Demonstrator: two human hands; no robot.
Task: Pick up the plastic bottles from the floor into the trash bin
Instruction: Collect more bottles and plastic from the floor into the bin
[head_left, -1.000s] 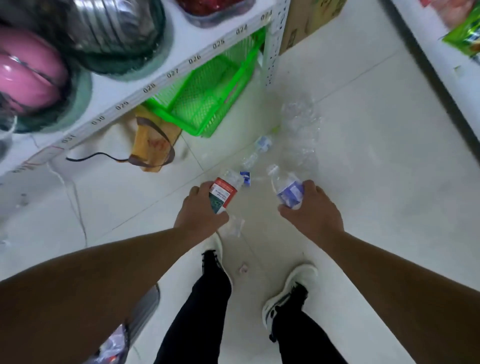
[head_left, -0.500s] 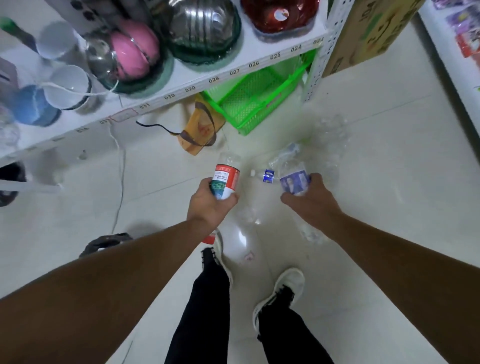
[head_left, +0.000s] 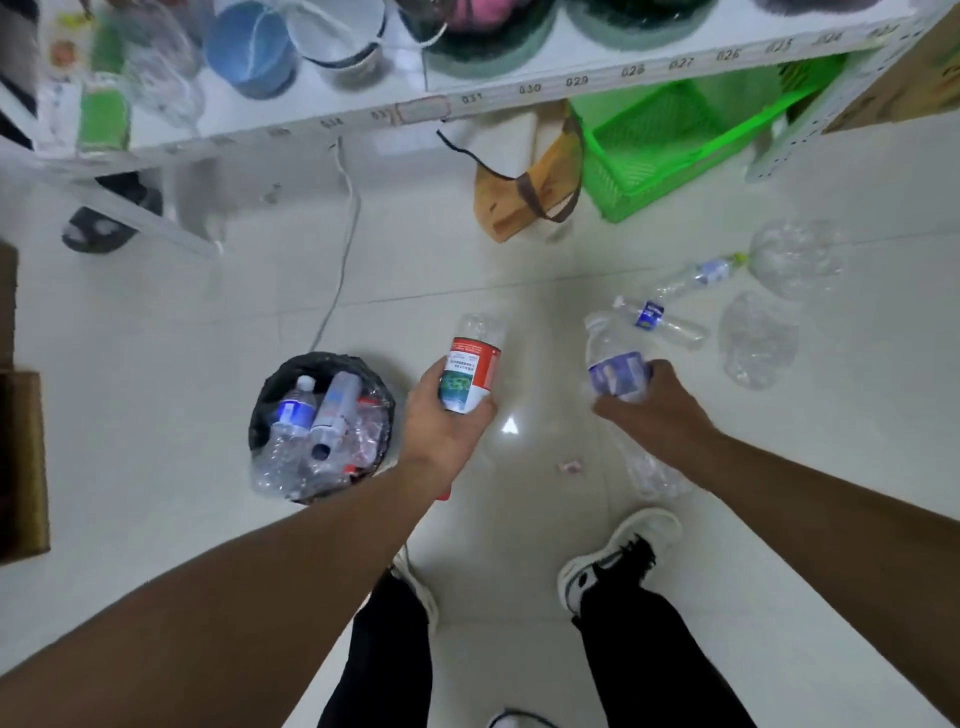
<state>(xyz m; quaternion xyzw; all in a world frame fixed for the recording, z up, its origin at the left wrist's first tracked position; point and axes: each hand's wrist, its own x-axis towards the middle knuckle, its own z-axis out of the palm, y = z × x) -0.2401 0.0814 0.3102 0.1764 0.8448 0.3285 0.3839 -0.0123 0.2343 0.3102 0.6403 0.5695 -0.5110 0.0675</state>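
Two held bottles (head_left: 469, 375) carry unreadable labels.

Soft, even indoor light, a small bright glare spot on the glossy floor tiles (head_left: 510, 427), faint shadows, wide-angle bending along the shelf (head_left: 519, 93), its upper contents smeared and blurred, centre reasonably sharp.
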